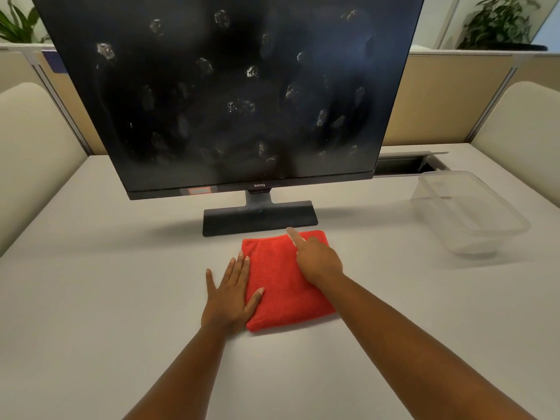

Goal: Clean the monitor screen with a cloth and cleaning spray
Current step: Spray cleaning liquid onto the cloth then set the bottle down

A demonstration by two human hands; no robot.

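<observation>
- The left hand (231, 294) lies flat and open on the bench (91, 298), its thumb and fingertips resting on the left edge of the cloth (277, 283), probably to keep it from sliding.
- The right hand (316, 262) rests on top of the cloth with the forefinger stretched toward the far edge and the other fingers curled under; it presses rather than grips, as far as can be seen.
- The cloth is red, folded into a thick pad, and lies on the bench just in front of the monitor's stand (260, 219); folding likely gives a firm, clean face for wiping.
- The monitor (230, 86) stands upright behind the cloth, its dark screen dotted all over with pale smudges and a faint haze, so the wiping looks not yet done.
- A clear plastic tub (472, 213) sits well apart to the right, apparently empty.
- No spray bottle is in view.
</observation>
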